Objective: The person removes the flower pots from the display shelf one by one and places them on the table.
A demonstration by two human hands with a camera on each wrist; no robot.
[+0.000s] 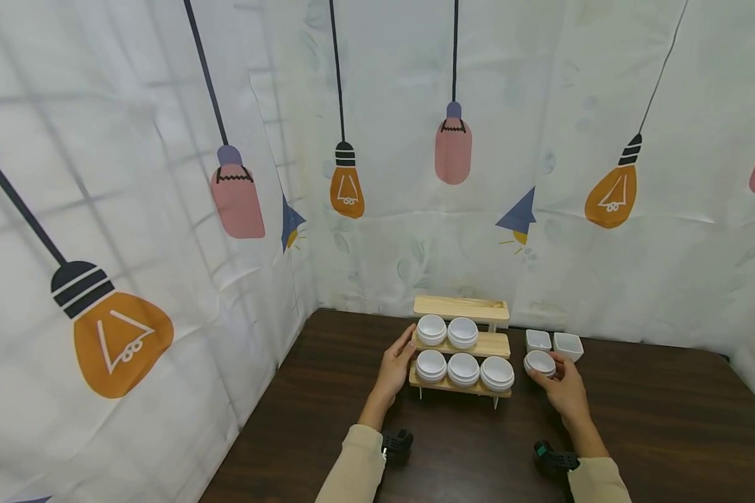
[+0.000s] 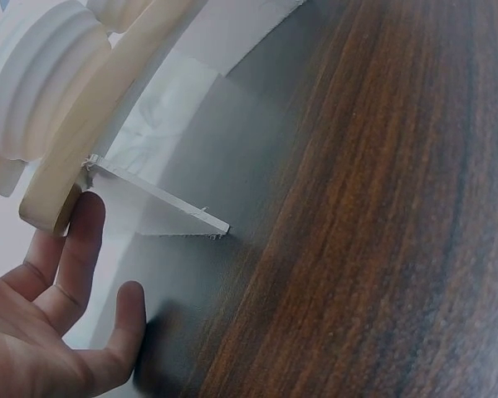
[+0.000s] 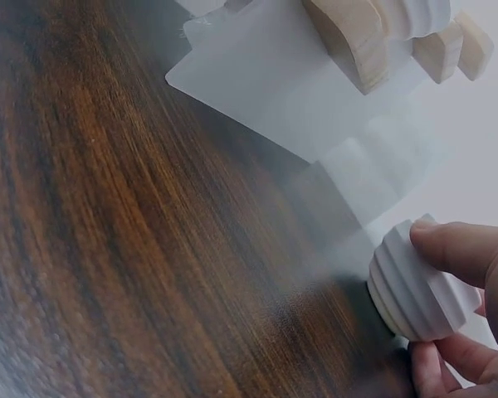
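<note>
1. Head view, location: the white bowl (image 1: 540, 362) is held in your right grip (image 1: 566, 392), to the right of the wooden tiered rack (image 1: 494, 344) and just in front of the two square dishes (image 1: 537, 340), over the worktop (image 1: 453, 450).
2. Head view, governing relation: the rack's long axis runs left to right; the bowl is round and presents no long axis to align. It lies apart from the rack, off its right end, and your right grip is the nearer to that end. Five similar bowls (image 1: 463, 369) occupy the rack: three on the lower tier, two on the middle tier. Visible wood at the middle tier's right end faces the held bowl's side.
3. Head view, opposite side: your left grip (image 1: 393, 372) is at the rack's left end, beside the middle tier.
4. Left wrist view: your left fingers are loosely spread, one fingertip touching a wooden board's end near a pale support (image 2: 162, 196). No bowl is held here.
5. Right wrist view: your right grip pinches the bowl's ribbed wall, thumb (image 3: 455, 249) on one side, fingers opposite. The bowl lies at the fingertips; whether its base touches the worktop cannot be told. The rack's boards appear beyond, apart from it.
</note>
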